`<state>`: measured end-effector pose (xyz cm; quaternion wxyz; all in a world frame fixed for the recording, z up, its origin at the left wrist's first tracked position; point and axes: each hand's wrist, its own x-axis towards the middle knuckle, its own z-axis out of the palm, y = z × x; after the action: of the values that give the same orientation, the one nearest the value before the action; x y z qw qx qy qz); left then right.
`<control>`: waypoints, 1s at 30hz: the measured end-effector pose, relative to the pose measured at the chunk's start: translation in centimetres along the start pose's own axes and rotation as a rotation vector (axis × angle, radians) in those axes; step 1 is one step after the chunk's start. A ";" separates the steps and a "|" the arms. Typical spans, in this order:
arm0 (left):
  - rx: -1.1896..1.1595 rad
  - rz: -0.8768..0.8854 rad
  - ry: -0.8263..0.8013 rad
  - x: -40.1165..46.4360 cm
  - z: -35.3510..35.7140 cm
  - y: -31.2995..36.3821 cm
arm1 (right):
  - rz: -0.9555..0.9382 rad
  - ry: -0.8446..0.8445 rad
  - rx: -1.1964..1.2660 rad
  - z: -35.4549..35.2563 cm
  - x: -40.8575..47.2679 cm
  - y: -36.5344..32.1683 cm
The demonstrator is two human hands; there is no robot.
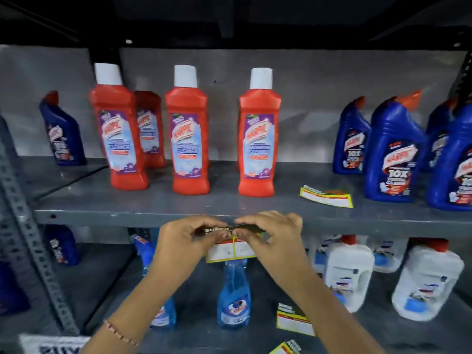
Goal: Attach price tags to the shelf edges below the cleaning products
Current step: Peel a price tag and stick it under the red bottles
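A price tag (231,250) with a black top strip, yellow border and white panels hangs against the grey shelf edge (115,217), below the red Harpic bottles (190,139). My left hand (186,238) pinches the tag's top left part. My right hand (270,231) pinches its top right part, with fingers folded over the black strip. Both hands press at the shelf's front lip. Another tag (327,196) lies flat on the upper shelf, right of the red bottles.
Blue Harpic bottles (393,154) stand at the right and one at far left (62,134). On the lower shelf are blue spray bottles (233,302), white jugs (348,272) and loose tags (295,320). A perforated steel upright (28,226) runs at the left.
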<state>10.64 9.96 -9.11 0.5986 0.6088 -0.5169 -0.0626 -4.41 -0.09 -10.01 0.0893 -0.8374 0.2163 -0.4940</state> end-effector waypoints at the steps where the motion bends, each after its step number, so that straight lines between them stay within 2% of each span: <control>1: 0.034 -0.009 0.031 0.0 -1.5 -0.5 | -0.006 0.007 -0.003 1.5 0.4 -1.1; 7: 0.108 0.018 0.172 0.6 -6.9 -2.6 | 0.008 0.030 -0.039 7.3 2.4 -5.8; 13: 0.188 0.080 0.238 1.1 -7.8 -4.1 | 0.042 0.064 -0.142 9.2 2.6 -6.7; 16: 0.267 0.116 0.285 1.2 -7.7 -3.9 | 0.069 0.085 -0.114 9.2 2.8 -6.8; 19: 0.356 0.139 0.357 1.3 -8.0 -3.7 | 0.096 0.090 -0.097 8.9 3.0 -6.9; 24: 0.308 0.127 0.314 0.9 -7.4 -2.9 | 0.075 0.109 -0.188 7.1 2.8 -6.4; 27: 0.254 0.170 0.364 0.5 -6.5 -2.3 | 0.072 0.170 -0.180 4.3 2.3 -4.8; 30: 0.217 0.241 0.336 0.7 -4.3 -1.1 | 0.228 0.235 -0.197 -0.7 3.0 -0.5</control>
<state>14.58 12.03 -8.37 0.6106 0.6053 -0.4824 0.1674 -3.63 -0.91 -7.11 0.0364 -0.7486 0.3659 -0.5517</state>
